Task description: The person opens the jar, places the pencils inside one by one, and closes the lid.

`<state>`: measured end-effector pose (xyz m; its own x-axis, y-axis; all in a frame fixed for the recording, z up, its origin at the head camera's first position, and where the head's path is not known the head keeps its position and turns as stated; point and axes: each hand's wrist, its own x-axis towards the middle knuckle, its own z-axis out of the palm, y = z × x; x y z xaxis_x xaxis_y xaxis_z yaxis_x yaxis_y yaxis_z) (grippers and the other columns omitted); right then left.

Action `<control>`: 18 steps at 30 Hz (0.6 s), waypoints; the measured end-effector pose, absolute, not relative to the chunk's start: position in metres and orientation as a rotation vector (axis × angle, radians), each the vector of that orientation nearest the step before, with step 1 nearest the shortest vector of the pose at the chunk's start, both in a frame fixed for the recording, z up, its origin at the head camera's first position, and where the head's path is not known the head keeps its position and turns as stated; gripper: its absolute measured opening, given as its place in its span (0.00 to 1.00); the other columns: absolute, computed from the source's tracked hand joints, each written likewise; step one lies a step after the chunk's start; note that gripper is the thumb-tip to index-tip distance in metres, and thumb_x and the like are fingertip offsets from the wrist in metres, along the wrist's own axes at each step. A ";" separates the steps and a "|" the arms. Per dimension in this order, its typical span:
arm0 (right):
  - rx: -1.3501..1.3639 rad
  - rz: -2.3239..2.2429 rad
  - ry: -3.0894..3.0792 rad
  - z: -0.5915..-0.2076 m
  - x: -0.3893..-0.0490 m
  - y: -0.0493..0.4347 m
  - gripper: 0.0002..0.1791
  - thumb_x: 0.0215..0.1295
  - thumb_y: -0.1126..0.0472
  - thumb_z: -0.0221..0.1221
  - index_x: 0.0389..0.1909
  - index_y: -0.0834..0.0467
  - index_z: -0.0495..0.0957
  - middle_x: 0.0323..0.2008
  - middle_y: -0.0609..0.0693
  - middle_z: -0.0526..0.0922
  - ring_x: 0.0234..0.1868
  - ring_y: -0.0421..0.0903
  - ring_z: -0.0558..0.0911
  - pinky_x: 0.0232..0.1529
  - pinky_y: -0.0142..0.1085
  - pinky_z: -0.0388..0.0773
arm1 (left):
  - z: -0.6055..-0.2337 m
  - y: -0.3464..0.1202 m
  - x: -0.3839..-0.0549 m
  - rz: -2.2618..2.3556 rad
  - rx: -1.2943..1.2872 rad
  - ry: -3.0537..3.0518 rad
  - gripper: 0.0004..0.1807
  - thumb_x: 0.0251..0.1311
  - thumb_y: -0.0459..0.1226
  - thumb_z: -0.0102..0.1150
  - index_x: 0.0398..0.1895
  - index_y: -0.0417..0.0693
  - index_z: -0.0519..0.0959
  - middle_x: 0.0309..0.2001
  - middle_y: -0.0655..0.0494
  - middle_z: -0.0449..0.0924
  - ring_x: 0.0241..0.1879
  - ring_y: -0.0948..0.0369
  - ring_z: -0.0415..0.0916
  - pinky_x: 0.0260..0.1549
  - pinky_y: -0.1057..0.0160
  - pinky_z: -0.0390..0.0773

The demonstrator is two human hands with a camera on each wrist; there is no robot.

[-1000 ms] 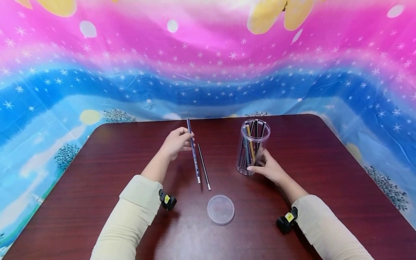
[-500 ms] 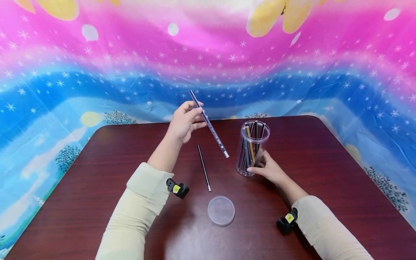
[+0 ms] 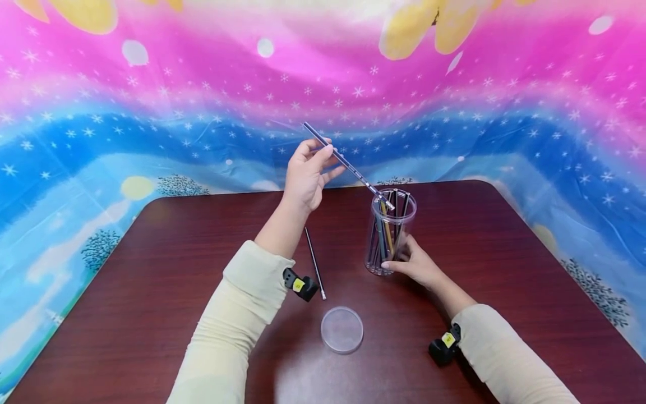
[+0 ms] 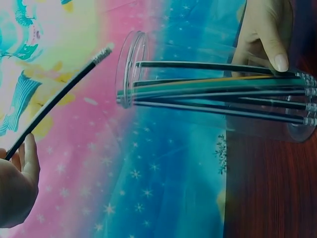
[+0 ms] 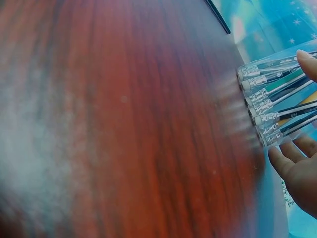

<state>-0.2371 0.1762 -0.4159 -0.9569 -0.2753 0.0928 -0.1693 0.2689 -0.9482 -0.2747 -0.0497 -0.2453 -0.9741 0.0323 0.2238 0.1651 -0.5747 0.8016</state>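
My left hand (image 3: pixel 307 177) pinches a dark blue pencil (image 3: pixel 348 164) near its upper part, well above the table. The pencil slants down to the right, and its eraser end overlaps the mouth of a clear plastic cup (image 3: pixel 370 241) in the head view. From the left wrist, that eraser end shows just outside the cup's rim (image 4: pixel 131 69). Several pencils (image 4: pixel 218 94) stand inside the cup with their erasers at the bottom, one of them yellow. Low on the cup's side, my right hand (image 3: pixel 419 262) grips it, thumb in front and fingers behind.
One black pencil (image 3: pixel 315 264) lies on the dark red wooden table (image 3: pixel 202 235), left of the cup. Nearer the front is a round clear lid (image 3: pixel 342 330). A colourful printed cloth (image 3: pixel 227 101) hangs behind the table.
My left hand has lifted the blue pencil and carried it up and right to the cup's mouth, tilting it over. The right hand and cup have stayed in place.
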 end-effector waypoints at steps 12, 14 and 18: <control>-0.446 -1.755 2.479 -0.428 -0.244 0.183 0.42 0.48 0.65 0.62 0.60 0.65 0.48 0.55 0.64 0.57 0.57 0.59 0.59 0.54 0.51 0.56 | -0.250 -0.026 -0.283 -2.522 -0.387 -1.632 0.09 0.55 0.27 0.50 0.40 0.36 0.70 0.33 0.49 0.69 0.35 0.56 0.73 0.35 0.59 0.75; -0.449 -1.757 2.476 -0.429 -0.244 0.183 0.41 0.48 0.64 0.62 0.60 0.65 0.48 0.54 0.64 0.58 0.57 0.59 0.59 0.55 0.51 0.55 | -0.252 -0.022 -0.284 -2.482 -0.412 -1.679 0.10 0.55 0.27 0.50 0.41 0.35 0.70 0.34 0.48 0.70 0.37 0.54 0.73 0.35 0.60 0.75; -0.455 -1.756 2.477 -0.428 -0.243 0.182 0.40 0.49 0.64 0.62 0.59 0.64 0.49 0.54 0.64 0.58 0.56 0.59 0.60 0.54 0.51 0.56 | -0.255 -0.013 -0.288 -2.419 -0.455 -1.764 0.10 0.55 0.27 0.50 0.41 0.35 0.71 0.34 0.47 0.71 0.40 0.52 0.73 0.35 0.62 0.75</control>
